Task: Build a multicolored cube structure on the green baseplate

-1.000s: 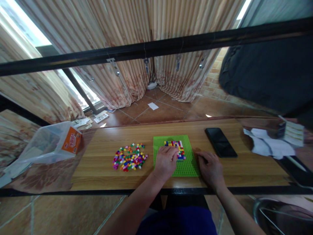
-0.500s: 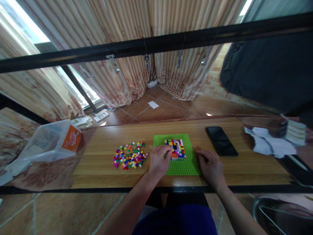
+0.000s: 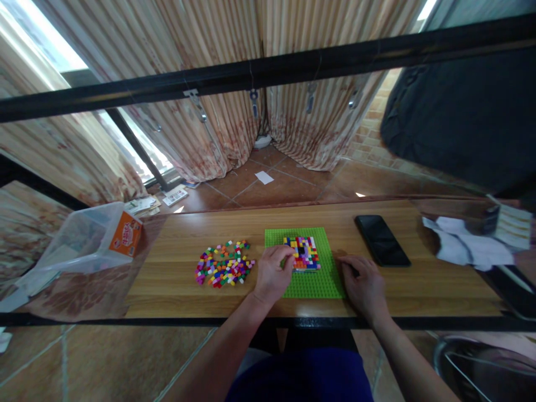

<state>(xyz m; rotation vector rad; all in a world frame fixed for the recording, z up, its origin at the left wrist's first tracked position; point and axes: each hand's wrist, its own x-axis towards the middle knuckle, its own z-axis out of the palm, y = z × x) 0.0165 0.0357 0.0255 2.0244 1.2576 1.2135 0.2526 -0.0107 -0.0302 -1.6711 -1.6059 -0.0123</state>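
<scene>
A green studded baseplate (image 3: 322,285) lies on the wooden table, bearing a square block of small multicoloured bricks (image 3: 310,258) with a dark spot near its middle. My left hand (image 3: 272,272) is at the left side of that block, thumb and forefinger pinched at its edge; whatever is between the fingertips is too small to make out. To the right of the baseplate, my right hand (image 3: 363,285) rests on the table with its fingers curled in, and its fingertips are close to the plate's edge. Loose coloured bricks (image 3: 226,268) lie in a pile left of my left hand.
A black phone (image 3: 382,240) lies at the right of the table (image 3: 167,290). Crumpled white papers (image 3: 469,245) are beyond the right end. A clear plastic bin (image 3: 90,237) with an orange label stands off the left end. A black bar (image 3: 226,78) crosses above.
The whole view has shifted slightly. My left hand stays pinched at the left of the brick block, and my right hand keeps its place by the baseplate.
</scene>
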